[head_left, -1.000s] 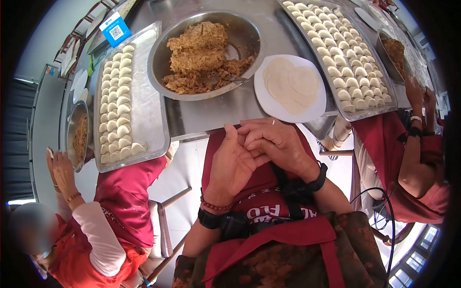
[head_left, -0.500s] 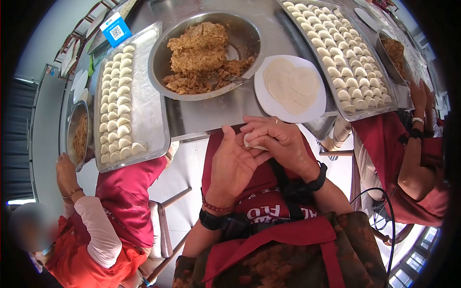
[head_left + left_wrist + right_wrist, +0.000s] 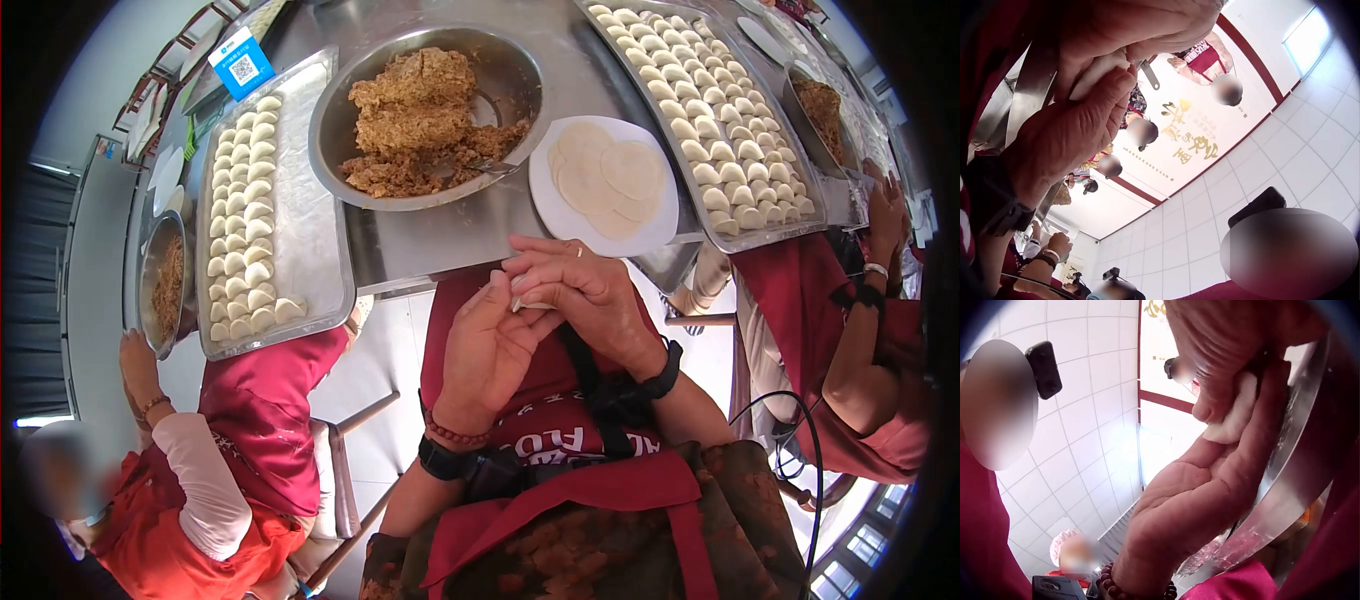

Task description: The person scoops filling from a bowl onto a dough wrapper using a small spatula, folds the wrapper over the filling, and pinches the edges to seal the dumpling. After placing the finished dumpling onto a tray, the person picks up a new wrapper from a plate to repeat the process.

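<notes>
A small white dumpling (image 3: 1235, 415) is held between both hands, mostly covered by fingers in the head view. My left hand (image 3: 488, 350) supports it from one side, palm up, with the thumb raised against it. My right hand (image 3: 603, 308) pinches the dough from the other side. In the left wrist view the right thumb presses along the dumpling (image 3: 1099, 75). Just beyond the hands, a white plate (image 3: 655, 230) carries several round dough wrappers (image 3: 605, 180). A large steel bowl (image 3: 330, 165) of brown filling (image 3: 415, 125) stands behind, with a utensil handle at its edge.
Trays with rows of folded dumplings lie left (image 3: 235, 215) and right (image 3: 715, 120). A blue QR-code sign (image 3: 241, 63) stands at the left tray's far end. Seated people flank me on both sides, near smaller bowls of filling (image 3: 167, 290). The table edge lies right before my hands.
My left thumb has swung in toward the dumpling, and the hands have drawn closer together. The white dough was hidden a second ago and showed more half a second ago.
</notes>
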{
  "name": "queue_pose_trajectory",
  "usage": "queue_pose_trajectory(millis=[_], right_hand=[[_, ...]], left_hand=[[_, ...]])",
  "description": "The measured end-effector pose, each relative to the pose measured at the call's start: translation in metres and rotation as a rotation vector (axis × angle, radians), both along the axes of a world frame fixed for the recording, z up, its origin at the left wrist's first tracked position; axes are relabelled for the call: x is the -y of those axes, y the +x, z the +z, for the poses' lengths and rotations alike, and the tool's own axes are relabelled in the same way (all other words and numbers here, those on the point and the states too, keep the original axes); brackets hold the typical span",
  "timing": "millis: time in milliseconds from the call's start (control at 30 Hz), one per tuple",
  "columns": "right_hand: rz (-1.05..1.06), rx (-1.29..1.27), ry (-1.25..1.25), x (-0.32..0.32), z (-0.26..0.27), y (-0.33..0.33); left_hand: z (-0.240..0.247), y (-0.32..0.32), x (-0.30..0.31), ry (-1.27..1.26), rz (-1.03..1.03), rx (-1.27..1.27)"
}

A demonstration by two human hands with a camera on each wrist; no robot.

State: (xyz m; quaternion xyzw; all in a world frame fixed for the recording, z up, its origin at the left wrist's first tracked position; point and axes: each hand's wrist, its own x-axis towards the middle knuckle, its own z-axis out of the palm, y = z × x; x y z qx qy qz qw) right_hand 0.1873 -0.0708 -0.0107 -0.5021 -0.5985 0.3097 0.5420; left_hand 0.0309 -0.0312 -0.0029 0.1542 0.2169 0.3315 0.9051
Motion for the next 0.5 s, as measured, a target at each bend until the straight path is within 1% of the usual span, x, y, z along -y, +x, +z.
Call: queue_pose_trajectory(millis=[33,133,233,333,433,500], right_hand=[[-0.002,0.007,0.011,0.000,0.003,0.000],[-0.045,-0.168,-0.165,0.002,0.020,-0.006],[-0.080,-0.098,-0.027,-0.002,0.013,-0.006],[0.002,-0.105,0.028,-0.002,0.002,0.000],[-0.005,-0.066,-0.045,0.001,0.003,0.002],[0.010,-0.211,-0.107,0.003,0.004,-0.001]], left_hand=[[-0.003,-0.001,0.000,0.019,0.001,-0.011],[-0.009,-0.003,0.000,-0.004,0.055,0.036],[-0.008,-0.002,-0.001,0.004,0.071,0.120],[0.004,0.002,-0.001,-0.014,0.075,0.077],[-0.003,-0.002,0.000,0.014,0.008,0.028],[-0.001,-0.004,-0.002,0.023,-0.043,-0.006]])
